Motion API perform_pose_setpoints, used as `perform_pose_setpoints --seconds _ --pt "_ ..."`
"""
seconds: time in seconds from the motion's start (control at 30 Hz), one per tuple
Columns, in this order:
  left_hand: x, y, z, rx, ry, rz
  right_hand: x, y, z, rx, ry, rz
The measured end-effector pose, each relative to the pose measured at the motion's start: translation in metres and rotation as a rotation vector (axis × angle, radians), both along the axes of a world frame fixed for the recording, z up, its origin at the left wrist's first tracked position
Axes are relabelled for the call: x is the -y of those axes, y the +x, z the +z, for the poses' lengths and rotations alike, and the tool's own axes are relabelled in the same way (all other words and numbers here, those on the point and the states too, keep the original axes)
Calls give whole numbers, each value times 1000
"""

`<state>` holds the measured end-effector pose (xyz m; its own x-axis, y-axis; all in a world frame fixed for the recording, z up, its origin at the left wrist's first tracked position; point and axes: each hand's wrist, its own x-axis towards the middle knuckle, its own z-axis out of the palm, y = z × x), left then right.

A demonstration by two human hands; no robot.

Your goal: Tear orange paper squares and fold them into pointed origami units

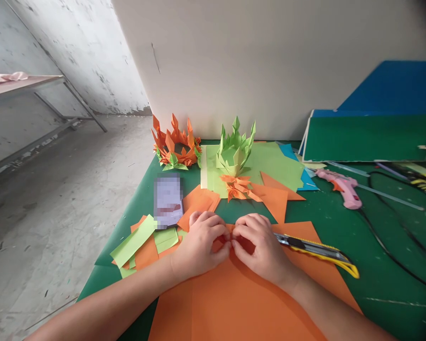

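Note:
Over a large orange paper sheet (241, 298), my left hand (204, 244) and my right hand (259, 246) meet with fingertips pinched together. Between them is a small orange paper piece (230, 228), mostly hidden by the fingers. A yellow-handled utility knife (319, 252) lies on the sheet, just right of my right hand. Folded orange paper shapes (236, 187) rest beyond the hands, beside orange triangles (275, 196). Behind them stand a green folded-paper crown (235, 149) and an orange one (175, 142) trimmed with green leaves.
A phone (168, 201) lies on the green table (386, 251), left of the hands, near orange and green paper strips (133, 241). To the right are a pink glue gun (341, 187) with a black cord and clear glue sticks (390, 196). Green and blue boards (369, 137) lean behind.

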<state>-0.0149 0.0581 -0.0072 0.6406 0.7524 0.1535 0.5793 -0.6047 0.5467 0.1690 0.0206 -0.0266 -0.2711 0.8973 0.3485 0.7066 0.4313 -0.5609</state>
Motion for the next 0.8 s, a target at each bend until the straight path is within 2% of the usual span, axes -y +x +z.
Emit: perform_pose_setpoints --seconds 0.2,0.57,0.8 --pt "2 4 -4 -6 6 26 1 0 1 -22 -13 -1" --pt "6 7 -9 -76 130 48 1 3 5 15 29 10" --pt "7 9 -11 -53 116 50 1 3 4 17 33 8"
